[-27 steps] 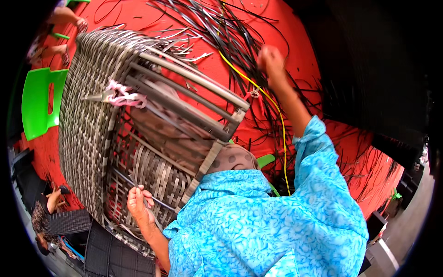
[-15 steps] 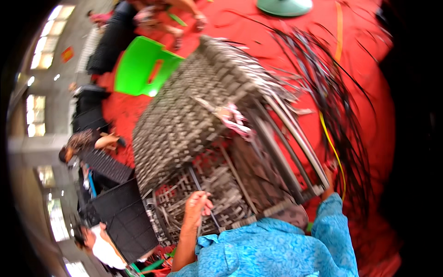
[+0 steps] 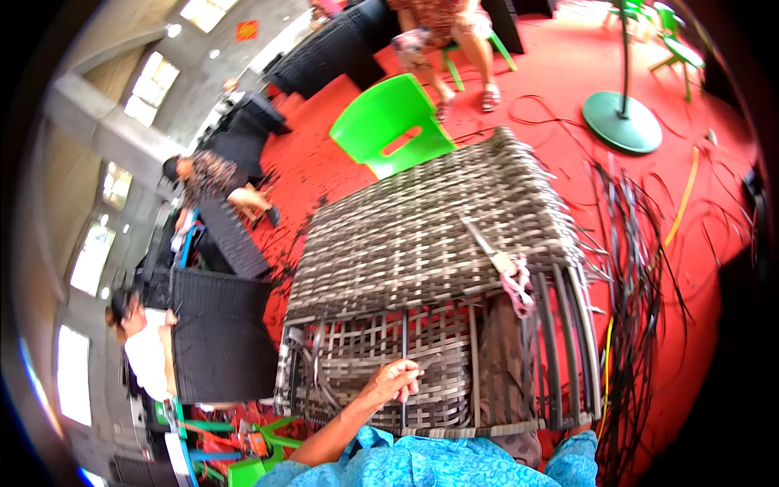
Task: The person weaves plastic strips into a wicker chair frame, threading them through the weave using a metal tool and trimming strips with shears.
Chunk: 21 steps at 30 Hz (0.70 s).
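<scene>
A half-woven wicker furniture frame (image 3: 406, 235) in grey-brown flat strips lies across my lap. Its upper panel is closely woven, while bars show bare along the right side. My left hand (image 3: 393, 381) is pinched above the open lower section, apparently on a thin grey weaving strip (image 3: 428, 360); its fingers partly hide it. By the frame's lower right corner is my right hand (image 3: 579, 428), mostly hidden behind the bars and the blue sleeve, so its fingers do not show. Scissors (image 3: 487, 250) with pink-wrapped handles rest on the woven panel, blades toward the upper left.
Loose dark strips (image 3: 633, 325) lie bundled on the red floor to the right, beside a yellow strip (image 3: 682, 199). A green chair (image 3: 389, 122) stands beyond the frame. Farther off are a round green stand base (image 3: 621, 122), black woven panels (image 3: 223, 333) and several people.
The view has swung, and the frame now sits lower and more level in it. My left hand stays pinched over the open section. My right hand, earlier visible at the frame's corner, is now mostly hidden.
</scene>
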Motion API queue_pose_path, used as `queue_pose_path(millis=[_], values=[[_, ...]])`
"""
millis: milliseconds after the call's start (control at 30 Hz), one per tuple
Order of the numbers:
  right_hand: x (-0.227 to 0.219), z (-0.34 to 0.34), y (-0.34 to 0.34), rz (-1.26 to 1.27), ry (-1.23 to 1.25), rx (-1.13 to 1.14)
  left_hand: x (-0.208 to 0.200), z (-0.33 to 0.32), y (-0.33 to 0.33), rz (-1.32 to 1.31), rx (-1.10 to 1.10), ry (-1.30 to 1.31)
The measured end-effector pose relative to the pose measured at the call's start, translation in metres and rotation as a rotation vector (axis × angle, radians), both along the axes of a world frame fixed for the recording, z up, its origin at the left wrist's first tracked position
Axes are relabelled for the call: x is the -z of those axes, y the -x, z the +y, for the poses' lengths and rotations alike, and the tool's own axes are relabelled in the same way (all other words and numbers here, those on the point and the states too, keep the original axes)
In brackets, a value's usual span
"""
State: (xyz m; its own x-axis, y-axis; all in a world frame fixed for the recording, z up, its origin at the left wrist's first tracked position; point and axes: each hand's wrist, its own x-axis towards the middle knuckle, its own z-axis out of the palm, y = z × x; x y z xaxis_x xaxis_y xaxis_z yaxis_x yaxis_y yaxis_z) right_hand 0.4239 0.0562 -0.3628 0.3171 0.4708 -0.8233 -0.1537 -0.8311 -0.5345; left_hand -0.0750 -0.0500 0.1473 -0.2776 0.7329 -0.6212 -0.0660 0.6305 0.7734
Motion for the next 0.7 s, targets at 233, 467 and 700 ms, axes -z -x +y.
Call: queue_pose_path(millis=[233, 467, 700], values=[[-0.055, -0.013, 0.038, -0.051, -0.101, -0.079, -0.016, -0.012, 0.026, -0.111, 0.039, -0.021], [-0.176, -0.029, 0.074, -0.104, -0.259, -0.183, -0.015, -0.059, 0.059, -0.186, -0.016, -0.101], [-0.415, -0.041, 0.108, -0.242, -0.608, -0.272, -0.031, -0.100, 0.093, -0.271, -0.069, -0.244]])
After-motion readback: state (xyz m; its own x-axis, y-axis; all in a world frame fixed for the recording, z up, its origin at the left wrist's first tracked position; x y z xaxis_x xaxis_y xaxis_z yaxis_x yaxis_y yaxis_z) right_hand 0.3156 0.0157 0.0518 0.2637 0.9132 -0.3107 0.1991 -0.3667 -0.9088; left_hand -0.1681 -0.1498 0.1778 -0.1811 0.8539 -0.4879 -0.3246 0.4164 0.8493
